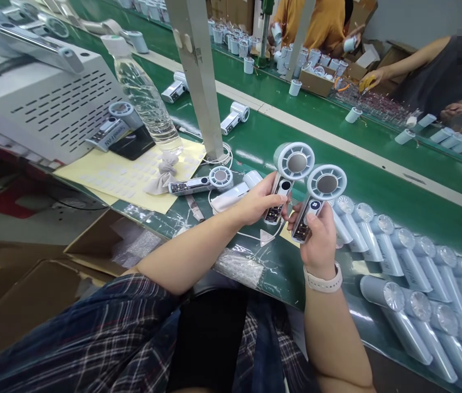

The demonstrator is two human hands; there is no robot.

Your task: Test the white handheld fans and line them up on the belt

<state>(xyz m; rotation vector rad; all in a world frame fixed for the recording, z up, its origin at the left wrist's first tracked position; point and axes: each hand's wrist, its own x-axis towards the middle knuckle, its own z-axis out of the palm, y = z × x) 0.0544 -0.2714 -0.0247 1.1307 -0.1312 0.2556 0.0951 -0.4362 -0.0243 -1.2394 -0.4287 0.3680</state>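
My left hand (261,201) is wrapped round a light-blue handheld fan (295,161), its ringed head up and its clear handle showing a circuit board. Beside it, my right hand (320,240) grips a second handheld fan (326,183), whose small round display is lit and seems to read 20. The thumb lies on that handle just below the display. Both fans are held side by side above the bench, heads tilted away from me. Left of my hands another fan (220,177) lies on the bench by a white cable (231,158).
Rows of fans (403,238) fill the bench at right. A metal post (198,76) rises ahead, near a water bottle (143,90), a yellow sticker sheet (132,180) and a vented metal box (63,98). Across the green conveyor (337,131), two people handle parts. Cardboard (22,289) lies lower left.
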